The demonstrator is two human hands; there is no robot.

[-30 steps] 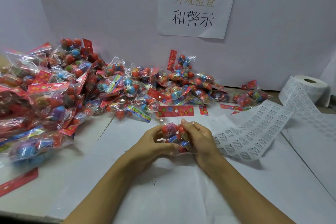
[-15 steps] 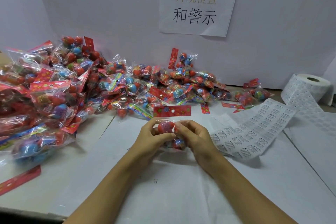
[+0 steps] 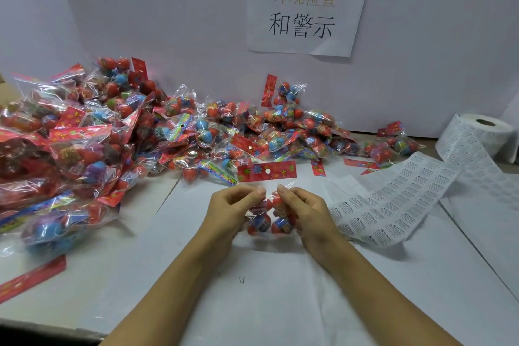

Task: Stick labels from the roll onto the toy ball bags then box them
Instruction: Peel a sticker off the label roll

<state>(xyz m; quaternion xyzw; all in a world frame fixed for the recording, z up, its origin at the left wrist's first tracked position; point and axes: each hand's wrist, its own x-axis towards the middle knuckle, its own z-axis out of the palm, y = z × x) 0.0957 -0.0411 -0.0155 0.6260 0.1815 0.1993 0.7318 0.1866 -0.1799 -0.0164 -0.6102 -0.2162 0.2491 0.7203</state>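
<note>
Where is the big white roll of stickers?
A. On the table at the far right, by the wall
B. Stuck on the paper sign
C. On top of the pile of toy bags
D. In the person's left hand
A: the sticker roll stands on the table at the far right by the wall, its strip trailing towards the hands, both of which hold a toy bag.

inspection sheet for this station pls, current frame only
Surface: white paper-covered table.
Job's things: clear plastic bag of red and blue toy balls with red header card held upright; white label roll far right, its printed strip unrolled toward centre.
Clutter: large pile of matching ball bags left and rear; loose red card strip near left edge.
Hands: left hand and right hand both pinch the bag.
Cables: nothing seen.
Surroundings: white wall with paper sign.
</note>
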